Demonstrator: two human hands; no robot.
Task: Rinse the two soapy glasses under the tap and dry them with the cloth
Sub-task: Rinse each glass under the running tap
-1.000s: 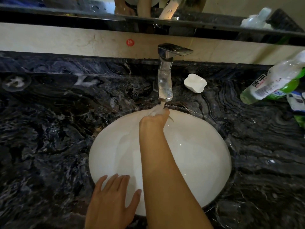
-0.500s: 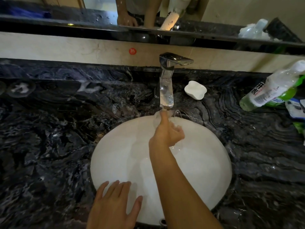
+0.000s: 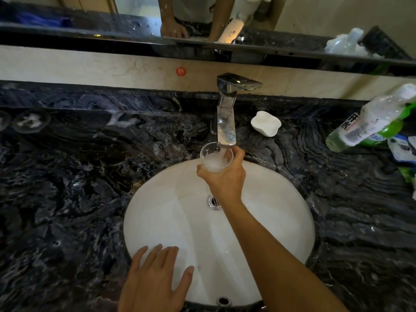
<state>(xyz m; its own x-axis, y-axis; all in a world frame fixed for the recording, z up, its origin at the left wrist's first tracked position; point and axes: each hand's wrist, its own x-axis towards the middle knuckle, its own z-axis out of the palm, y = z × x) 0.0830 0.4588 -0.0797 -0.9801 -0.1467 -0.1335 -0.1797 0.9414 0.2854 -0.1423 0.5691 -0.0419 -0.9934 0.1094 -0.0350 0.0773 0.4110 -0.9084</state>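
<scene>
My right hand (image 3: 225, 176): arm outstretched, fingers curled round the glass (image 3: 215, 159) under the tap (image 3: 226, 122).
My left hand (image 3: 155, 282): flat, fingers spread on the basin (image 3: 281, 221) rim.

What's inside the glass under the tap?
White foamy water is in the glass, and a stream from the tap pours in. The foamy water and the right hand hide its bottom.

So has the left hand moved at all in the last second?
No. The left hand lies flat on the near left rim of the sink, just as before; only the camera has shifted a little.
</scene>
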